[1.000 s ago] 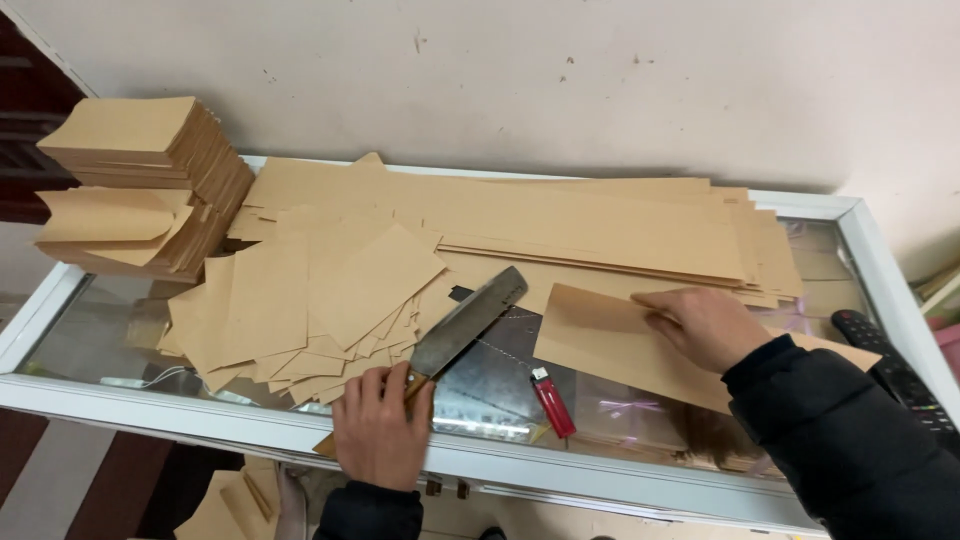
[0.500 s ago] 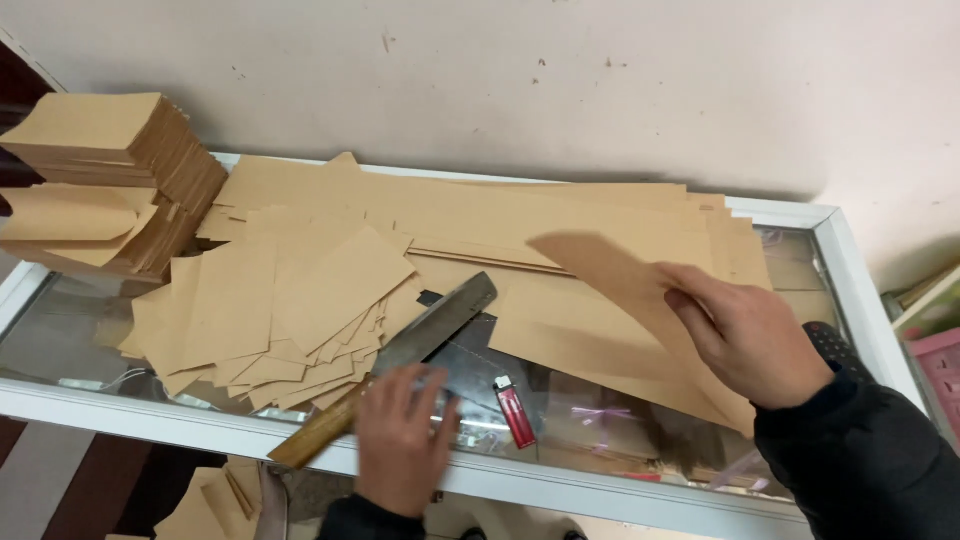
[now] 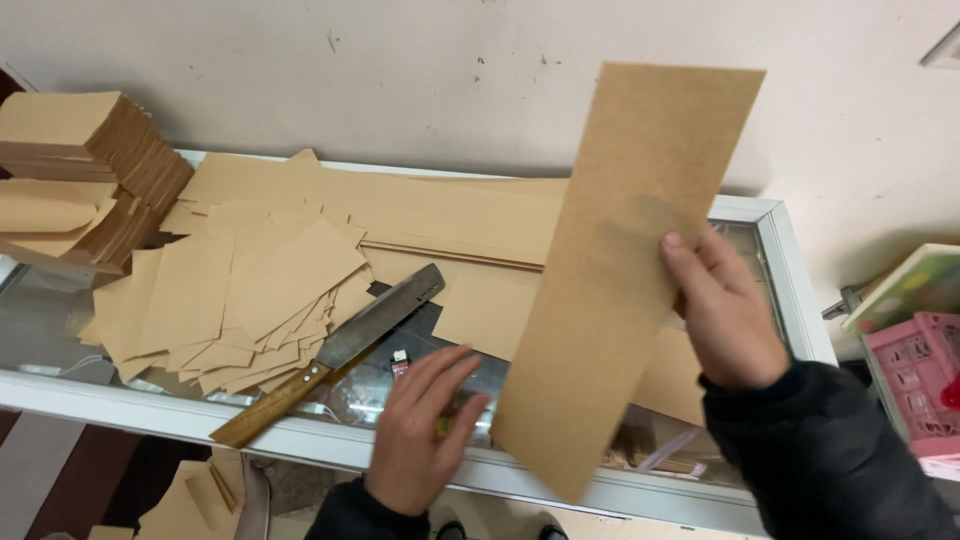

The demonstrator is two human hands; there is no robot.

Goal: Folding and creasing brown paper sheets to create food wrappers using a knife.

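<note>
My right hand (image 3: 725, 315) grips a long strip of brown paper (image 3: 625, 260) and holds it up nearly upright above the glass counter (image 3: 150, 405). My left hand (image 3: 420, 425) hovers open with fingers apart beside the strip's lower edge, holding nothing. A large knife (image 3: 345, 350) with a wooden handle lies on the glass, just left of my left hand, its blade pointing up and right. A loose heap of cut brown paper pieces (image 3: 240, 290) lies left of the knife.
Long brown sheets (image 3: 450, 215) lie stacked along the wall side of the counter. Tall stacks of cut paper (image 3: 85, 165) stand at the far left. A pink crate (image 3: 915, 375) sits off the right end. More paper scraps (image 3: 195, 500) lie below the counter's front edge.
My right hand has lifted the brown strip off the counter and raised it upright. My left hand let go of the knife handle and moved right; the knife now lies alone.
</note>
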